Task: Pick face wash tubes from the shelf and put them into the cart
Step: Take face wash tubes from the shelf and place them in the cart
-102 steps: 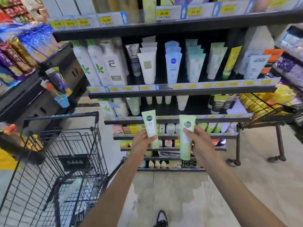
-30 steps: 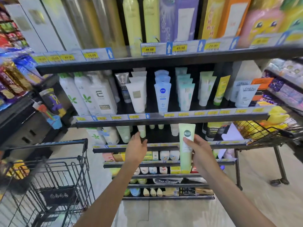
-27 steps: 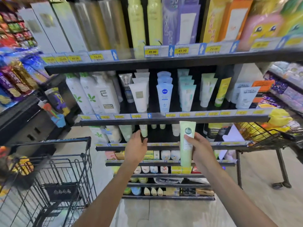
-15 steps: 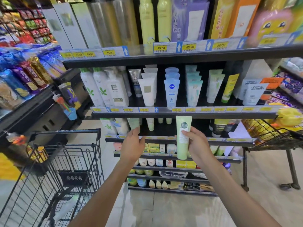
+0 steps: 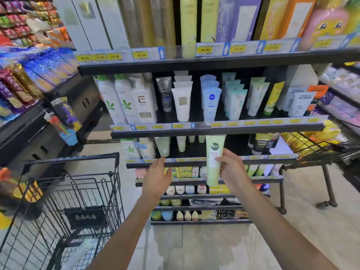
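Two hands are raised before the shelf (image 5: 214, 130). Right hand (image 5: 232, 172) grips a pale green face wash tube (image 5: 213, 160), upright, just below that shelf's front edge. Left hand (image 5: 156, 177), fingers relaxed and empty, reaches toward a green tube (image 5: 162, 146) under the shelf. Black cart (image 5: 78, 201) stands lower left of the shelf.

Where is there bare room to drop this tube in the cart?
The cart basket looks open between its handle bar and the dark front tag, though blur hides its bottom. The green tube in the right hand faces a crowded shelf.
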### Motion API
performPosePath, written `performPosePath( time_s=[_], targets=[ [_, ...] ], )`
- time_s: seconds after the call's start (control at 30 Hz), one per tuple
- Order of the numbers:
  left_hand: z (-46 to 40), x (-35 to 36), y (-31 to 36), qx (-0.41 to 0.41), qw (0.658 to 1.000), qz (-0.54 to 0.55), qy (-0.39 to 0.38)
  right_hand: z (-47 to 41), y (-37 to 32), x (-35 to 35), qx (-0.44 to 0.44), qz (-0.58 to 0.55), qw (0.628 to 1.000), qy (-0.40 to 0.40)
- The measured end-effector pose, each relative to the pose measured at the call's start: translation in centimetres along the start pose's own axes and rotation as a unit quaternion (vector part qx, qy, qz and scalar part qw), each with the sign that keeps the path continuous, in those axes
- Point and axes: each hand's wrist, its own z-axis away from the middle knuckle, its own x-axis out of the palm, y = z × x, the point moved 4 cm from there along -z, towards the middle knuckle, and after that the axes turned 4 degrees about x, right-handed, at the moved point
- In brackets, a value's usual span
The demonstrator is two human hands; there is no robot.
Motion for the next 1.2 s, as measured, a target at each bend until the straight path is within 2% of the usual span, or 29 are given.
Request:
performPosePath(
  time_s=[0.27, 0.5, 0.67, 0.8, 0.93, 1.07, 1.2],
  targets=[
    [-2.3, 2.3, -2.6, 0.053, 0.997, -0.016, -0.057, -1.7, 1.0, 2.9, -0.051, 0.047, 0.997, 0.029],
    [-5.9, 7.2, -4.1, 0.108, 0.989, -0.082, -0.064, -5.9, 1.5, 3.5, -0.088, 0.103, 0.991, 0.016],
    [-9.3, 11.6, -5.8, 0.156, 0.979, -0.122, -0.048, -10.2, 3.4, 2.4, -0.110, 0.114, 0.987, 0.019],
    [-11.4, 14.4, -7.0, 0.192, 0.968, -0.158, -0.036, -13.5, 4.9, 1.5, -0.134, 0.074, 0.988, 0.022],
    [-12.2, 15.8, -7.5, 0.220, 0.960, -0.170, 0.015, -16.2, 5.8, 1.4, -0.150, 0.074, 0.986, 0.006],
    [-12.3, 16.3, -8.0, 0.246, 0.949, -0.186, 0.063, -18.8, 6.7, 1.7, -0.152, 0.086, 0.985, -0.012],
    [-12.1, 16.9, -8.3, 0.254, 0.947, -0.182, 0.080, -21.3, 8.0, 2.1, -0.123, 0.104, 0.987, -0.017]
  ],
)
